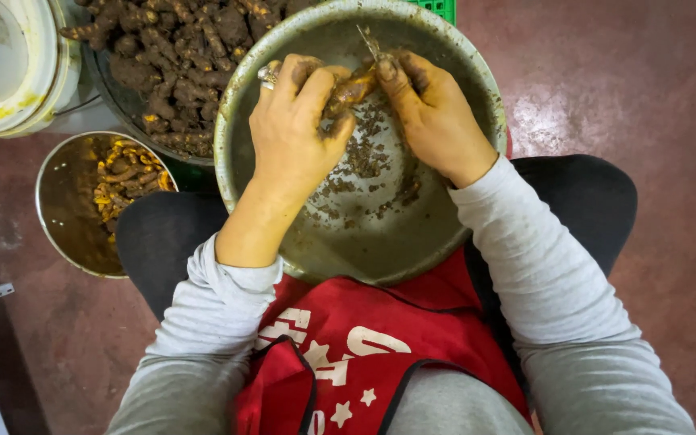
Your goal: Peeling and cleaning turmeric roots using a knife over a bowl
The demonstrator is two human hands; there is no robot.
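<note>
Holding the muddy orange turmeric root at the far rim of the round metal bowl, our left hand grips its near end tightly, while our right hand pinches a small thin blade at its far end.

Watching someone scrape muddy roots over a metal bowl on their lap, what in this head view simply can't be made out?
- Knife: only a thin tip shows; the right hand hides the rest.
- Root: mostly covered by the left hand, whose grip wraps it.
- White bucket: cut off by the frame's left and top edges.
- Pile of muddy roots: cut off at the top edge.
- Green crate: only a corner shows.
</note>
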